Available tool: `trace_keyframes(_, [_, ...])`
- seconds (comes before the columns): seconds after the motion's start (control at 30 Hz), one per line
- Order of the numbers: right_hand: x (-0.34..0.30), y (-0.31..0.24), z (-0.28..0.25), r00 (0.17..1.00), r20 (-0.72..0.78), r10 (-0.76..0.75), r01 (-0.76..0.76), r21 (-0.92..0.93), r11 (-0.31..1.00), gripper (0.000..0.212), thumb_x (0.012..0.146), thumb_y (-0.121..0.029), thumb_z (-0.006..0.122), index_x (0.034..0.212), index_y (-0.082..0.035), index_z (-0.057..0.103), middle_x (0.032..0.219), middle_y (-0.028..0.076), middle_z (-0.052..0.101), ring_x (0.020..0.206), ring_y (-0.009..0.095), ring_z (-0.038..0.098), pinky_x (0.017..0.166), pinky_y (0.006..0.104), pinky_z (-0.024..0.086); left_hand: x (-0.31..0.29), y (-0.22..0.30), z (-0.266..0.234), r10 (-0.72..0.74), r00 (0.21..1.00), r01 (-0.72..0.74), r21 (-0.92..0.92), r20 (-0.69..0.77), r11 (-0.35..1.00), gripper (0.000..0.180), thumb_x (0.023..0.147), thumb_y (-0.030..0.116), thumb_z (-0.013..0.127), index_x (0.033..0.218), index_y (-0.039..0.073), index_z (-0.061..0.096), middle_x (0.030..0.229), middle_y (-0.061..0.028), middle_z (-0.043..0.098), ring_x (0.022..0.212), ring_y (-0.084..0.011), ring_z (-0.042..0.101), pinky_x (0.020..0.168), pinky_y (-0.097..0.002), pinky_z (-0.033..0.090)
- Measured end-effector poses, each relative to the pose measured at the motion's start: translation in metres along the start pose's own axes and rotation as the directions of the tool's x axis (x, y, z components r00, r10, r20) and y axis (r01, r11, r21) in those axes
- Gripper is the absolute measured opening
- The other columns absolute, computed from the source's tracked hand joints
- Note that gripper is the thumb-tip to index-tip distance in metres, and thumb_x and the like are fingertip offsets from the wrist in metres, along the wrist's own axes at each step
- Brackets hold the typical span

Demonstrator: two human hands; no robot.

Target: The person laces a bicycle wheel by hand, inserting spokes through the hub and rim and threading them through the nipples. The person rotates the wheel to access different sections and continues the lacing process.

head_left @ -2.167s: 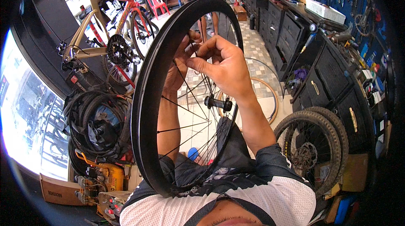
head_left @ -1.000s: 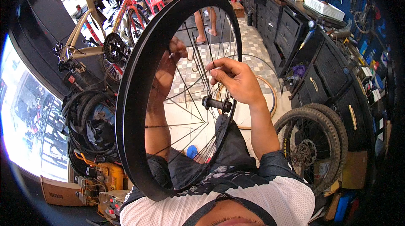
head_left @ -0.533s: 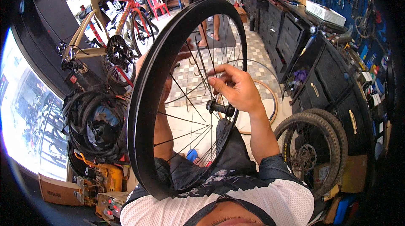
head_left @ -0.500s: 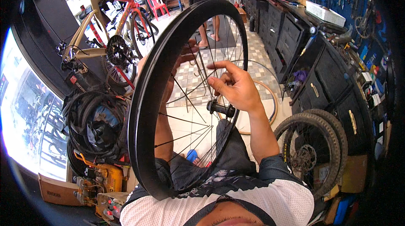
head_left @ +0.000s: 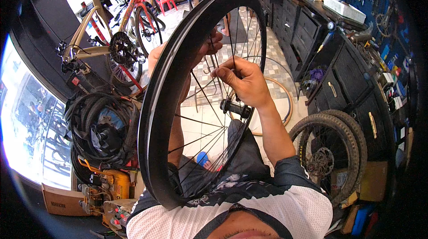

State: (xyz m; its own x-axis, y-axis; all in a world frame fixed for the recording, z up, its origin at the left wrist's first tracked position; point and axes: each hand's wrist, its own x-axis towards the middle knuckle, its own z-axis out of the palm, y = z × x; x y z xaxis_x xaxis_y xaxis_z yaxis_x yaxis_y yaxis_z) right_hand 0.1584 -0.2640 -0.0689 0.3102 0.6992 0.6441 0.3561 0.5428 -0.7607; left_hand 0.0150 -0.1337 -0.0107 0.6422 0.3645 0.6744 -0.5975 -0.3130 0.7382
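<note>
Wheel (head_left: 154,118): black, deep-rimmed, spoked; upright with a tilt before my chest, its rim curving above and to the left of my right hand (head_left: 244,82). Thumb and forefinger of that hand are pressed together, pinching a dark spoke (head_left: 216,62). Hub (head_left: 236,108) sits just below the same hand. My left hand (head_left: 213,44) is partly hidden by the rim; its curled fingers show through the spokes, above and left of the right hand. Cannot tell whether they grip anything.

Further out: a pale-edged hoop (head_left: 287,105) on the floor, right of and below my right hand; two knobby tyres (head_left: 307,125) beyond, lower right. Upper right of it, well apart: a black desk (head_left: 307,29) bearing a white basket (head_left: 344,9). Left of both hands: a gold bicycle frame (head_left: 93,52).
</note>
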Motion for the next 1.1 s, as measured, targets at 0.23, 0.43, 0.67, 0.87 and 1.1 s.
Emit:
trace_keyframes(0.23, [0.001,-0.007,0.007,0.995,-0.043,0.087,-0.081,0.116,0.99,0.026,0.096,-0.027,0.077,0.1,-0.002,0.073,0.083,0.001,0.069,0.079,0.005,0.059,0.069,0.0247,0.047,-0.002,0.017,0.023,-0.084,0.99,0.088,0.029,-0.115,0.996,0.054,0.104,0.038,0.062,0.14,-0.003,0.057,0.135,-0.0175,0.064,0.118,-0.023,0.065,0.11,-0.0407,0.044])
trace_keyframes(0.43, [0.004,0.004,0.026,0.98,-0.183,-0.083,0.135,0.291,0.947,0.022,0.097,-0.019,0.077,0.109,-0.001,0.07,0.097,0.003,0.07,0.088,0.006,0.06,0.077,0.0236,0.049,-0.007,0.025,0.037,-0.03,0.989,0.03,-0.005,-0.143,1.0,0.048,0.103,0.034,0.064,0.135,-0.003,0.062,0.127,-0.0141,0.066,0.112,-0.0217,0.063,0.104,-0.0399,0.046])
trace_keyframes(0.67, [0.003,0.006,0.022,1.0,0.009,-0.001,-0.002,0.253,0.967,0.023,0.095,-0.019,0.078,0.106,0.0,0.071,0.09,0.0,0.069,0.083,0.005,0.058,0.074,0.0213,0.047,-0.001,0.014,0.026,0.076,0.995,-0.069,0.112,-0.061,0.991,0.035,0.101,0.03,0.065,0.121,0.002,0.067,0.114,-0.0093,0.062,0.107,-0.0205,0.061,0.096,-0.0417,0.048])
trace_keyframes(0.87, [0.004,0.01,0.023,0.998,-0.011,0.058,-0.056,0.136,0.989,0.024,0.094,-0.024,0.081,0.099,-0.003,0.073,0.077,-0.006,0.062,0.066,0.001,0.043,0.058,0.0214,0.035,-0.004,0.023,0.01,-0.1,0.995,0.1,0.002,-0.03,0.995,0.038,0.102,0.032,0.063,0.122,0.001,0.066,0.121,-0.01,0.06,0.105,-0.0193,0.061,0.095,-0.0397,0.048])
trace_keyframes(1.1, [0.001,0.006,0.027,0.993,-0.107,0.052,-0.037,0.14,0.989,0.035,0.093,-0.035,0.081,0.089,-0.002,0.071,0.073,-0.001,0.066,0.068,0.004,0.051,0.062,0.0251,0.043,-0.009,0.013,0.011,-0.048,0.99,0.038,-0.076,-0.134,0.996,0.034,0.102,0.029,0.063,0.125,0.004,0.067,0.125,-0.0107,0.06,0.105,-0.02,0.06,0.096,-0.0387,0.048])
